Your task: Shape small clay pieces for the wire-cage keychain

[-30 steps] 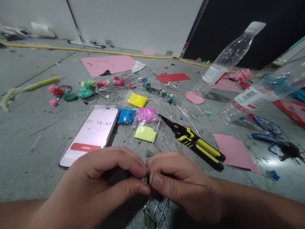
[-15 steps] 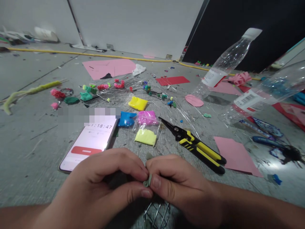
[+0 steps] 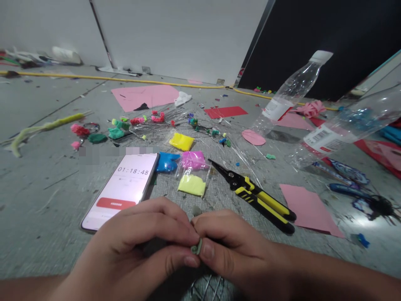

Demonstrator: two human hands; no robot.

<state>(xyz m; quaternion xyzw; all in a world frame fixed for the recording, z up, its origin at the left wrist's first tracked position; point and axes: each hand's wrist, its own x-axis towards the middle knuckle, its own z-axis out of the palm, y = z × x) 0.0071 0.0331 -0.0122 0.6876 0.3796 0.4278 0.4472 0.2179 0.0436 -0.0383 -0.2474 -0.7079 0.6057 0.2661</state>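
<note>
Two hands meet, left hand (image 3: 140,238) and right hand (image 3: 241,248) pinched nearly closed around a small green clay-like strip (image 3: 196,249), one end already spiralled but not yet set down, wire lattice (image 3: 212,287) below the fingertips (image 3: 191,262).

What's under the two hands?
Below the left hand and right hand, part of a silvery wire lattice shows. The hands and the picture's lower edge hide the rest; anything else beneath them can't be seen.

Curled piece (image 3: 196,248) grey-green; pliers (image 3: 247,195) black, yellow; bottle cap (image 3: 321,57) white; cable (image 3: 134,80) yellow.
</note>
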